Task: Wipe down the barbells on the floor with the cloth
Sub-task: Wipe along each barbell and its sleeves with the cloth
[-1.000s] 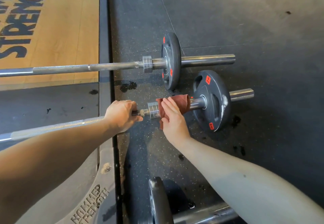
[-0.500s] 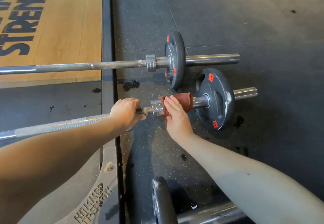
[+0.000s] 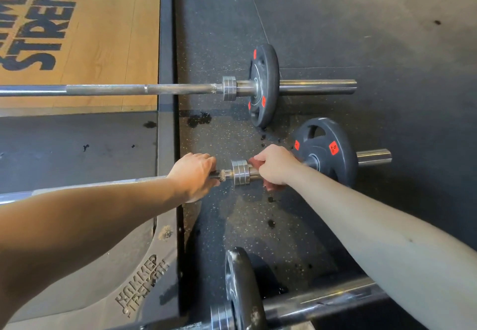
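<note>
A: Where is the cloth (image 3: pixel 275 187)?

B: On the middle barbell (image 3: pixel 241 172), wrapped round the sleeve just past the ringed collar. It is reddish-brown; only bits of it show, above and below the right hand (image 3: pixel 277 165).

A: So that hand is clamped on it?

B: Yes, the fingers curl over the sleeve with the cloth underneath. The left hand (image 3: pixel 193 174) is closed round the thin shaft of the same bar, on the other side of the collar, just beside it.

A: And the bar itself?

B: It lies on the dark speckled rubber floor (image 3: pixel 387 45), with a black plate (image 3: pixel 333 154) carrying red labels to the right of the right hand, and the sleeve end poking out beyond it.

A: Other bars?

B: A far barbell (image 3: pixel 180 88) lies parallel, well apart, its shaft crossing a wooden platform (image 3: pixel 108 45) with big dark lettering, and it has its own black plate. A near barbell (image 3: pixel 309 301) shows at the bottom edge, partly under the right forearm.
</note>
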A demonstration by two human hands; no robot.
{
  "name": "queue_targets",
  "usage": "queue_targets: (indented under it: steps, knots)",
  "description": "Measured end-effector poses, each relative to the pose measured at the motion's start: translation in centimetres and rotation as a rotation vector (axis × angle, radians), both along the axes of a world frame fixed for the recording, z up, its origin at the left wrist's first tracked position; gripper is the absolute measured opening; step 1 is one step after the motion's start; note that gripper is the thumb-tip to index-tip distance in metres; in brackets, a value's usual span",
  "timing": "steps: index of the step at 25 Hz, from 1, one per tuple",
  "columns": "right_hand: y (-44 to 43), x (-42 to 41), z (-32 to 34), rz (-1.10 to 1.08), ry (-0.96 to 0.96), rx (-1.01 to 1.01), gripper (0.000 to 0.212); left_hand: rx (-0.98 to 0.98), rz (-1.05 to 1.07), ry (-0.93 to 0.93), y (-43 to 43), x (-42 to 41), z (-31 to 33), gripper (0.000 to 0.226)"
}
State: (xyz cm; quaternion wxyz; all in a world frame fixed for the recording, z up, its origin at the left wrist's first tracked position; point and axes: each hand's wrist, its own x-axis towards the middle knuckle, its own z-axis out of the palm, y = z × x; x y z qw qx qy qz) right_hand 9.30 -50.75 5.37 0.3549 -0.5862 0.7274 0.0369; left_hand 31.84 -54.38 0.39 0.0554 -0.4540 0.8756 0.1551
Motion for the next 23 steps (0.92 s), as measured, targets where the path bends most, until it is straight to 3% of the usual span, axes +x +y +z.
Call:
queue_targets:
  steps: [3,5,10,13,17,19,21,23]
  knots:
    - [-1.7,0.7,0.7,0.183,0.108,0.234,0.019,0.002,-0.038,-0.024,1.6,-0.1,0.1,0.026]
    - [-2.0,0.8,0.5,0.265,0.128,0.42,0.028,-0.012,-0.074,-0.047,2.6,0.0,0.1,0.027]
    - [-2.5,0.9,0.5,0.112,0.015,0.605,0.033,-0.01,-0.134,-0.082,4.1,0.4,0.2,0.028]
    - [-2.3,2.0,0.7,0.128,0.054,0.677,0.043,-0.031,-0.145,-0.11,4.7,0.3,0.3,0.031]
    - [1.6,2.5,1.1,0.032,0.008,0.37,0.02,-0.019,-0.125,-0.127,4.1,0.3,0.3,0.032]
    - [4.1,2.3,0.9,0.021,-0.008,0.192,0.027,-0.021,-0.122,-0.125,3.7,0.4,0.0,0.032]
    - [6.5,2.1,0.6,0.034,0.006,0.008,0.048,-0.032,-0.123,-0.114,3.7,0.3,-0.3,0.032]
    - [7.5,2.0,1.4,-0.02,-0.025,-0.054,0.06,-0.037,-0.12,-0.108,4.0,0.3,-0.5,0.033]
